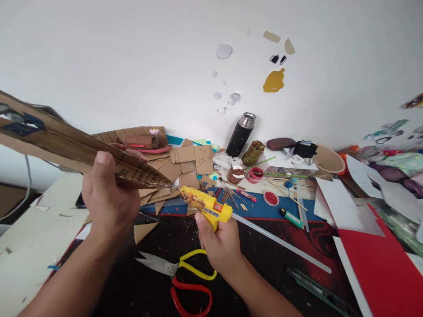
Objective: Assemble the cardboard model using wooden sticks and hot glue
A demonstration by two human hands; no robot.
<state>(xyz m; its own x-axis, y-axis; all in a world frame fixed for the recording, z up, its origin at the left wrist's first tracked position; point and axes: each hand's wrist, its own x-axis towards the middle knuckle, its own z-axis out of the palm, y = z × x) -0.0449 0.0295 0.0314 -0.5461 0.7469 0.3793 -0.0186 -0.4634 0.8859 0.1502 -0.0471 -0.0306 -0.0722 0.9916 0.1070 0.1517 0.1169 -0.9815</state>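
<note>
A long folded cardboard piece rises from the centre toward the upper left. My left hand is closed round its lower edge, thumb on the near face, some fingertips showing behind it. My right hand grips a yellow hot glue gun, stained brown along its barrel. The gun's nozzle is at the cardboard's pointed right end; whether they touch is hard to tell. A long clear glue stick sticks out of the gun's back. Below my hands lie scissors with one yellow and one red handle.
Cardboard scraps are piled behind my hands. A black thermos stands near the wall, beside open paint jars. A box cutter lies at the lower right, near red paper. A green-capped tube lies right of centre.
</note>
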